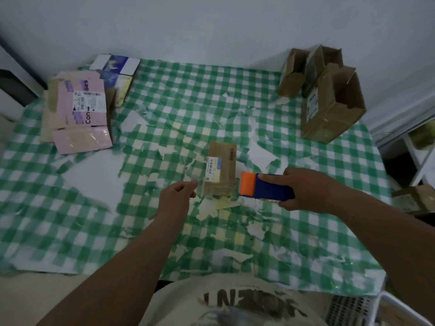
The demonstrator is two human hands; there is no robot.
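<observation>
A small brown cardboard box (221, 170) with a white barcode label lies in the middle of the table. My right hand (308, 189) grips a blue and orange tape dispenser (266, 188); its orange end sits against the box's lower right side. My left hand (177, 196) hovers just left of the box with fingers loosely curled and holds nothing. It is close to the box's lower left corner, apart from it.
The table carries a torn green-checked cloth (164, 109). Flattened pink and blue boxes (80, 111) lie at the back left. Opened brown cartons (329, 100) stand at the back right. A shelf unit (414, 147) is off the right edge.
</observation>
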